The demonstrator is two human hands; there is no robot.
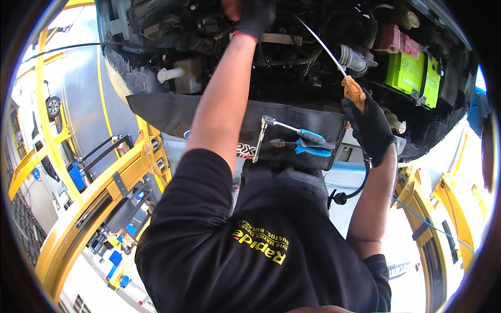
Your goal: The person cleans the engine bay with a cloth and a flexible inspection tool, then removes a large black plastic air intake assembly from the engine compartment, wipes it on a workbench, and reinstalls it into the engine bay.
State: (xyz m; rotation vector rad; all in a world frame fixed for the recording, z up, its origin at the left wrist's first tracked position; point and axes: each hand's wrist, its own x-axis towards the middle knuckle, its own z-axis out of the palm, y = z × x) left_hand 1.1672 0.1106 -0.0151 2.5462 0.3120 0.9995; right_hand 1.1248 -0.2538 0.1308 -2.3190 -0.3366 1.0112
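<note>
Head view. Left hand (255,20), black-gloved: over the engine bay (292,81); cannot tell its grip. Right hand (373,126), black-gloved: closed around the orange handle of one long-shafted tool (354,94), shaft slanting up-left above the bay. Black mat (156,107): one ratchet (292,129), blue-handled pliers (312,149). Bay's right: green battery (407,72).

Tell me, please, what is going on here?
The gloved right hand holds a long, thin, orange-handled tool, pointing into a vehicle's engine bay. The left hand, gloved too, reaches in at the picture's upper edge; what it grips cannot be seen. A ratchet and blue-handled pliers lie on a black mat.
</note>
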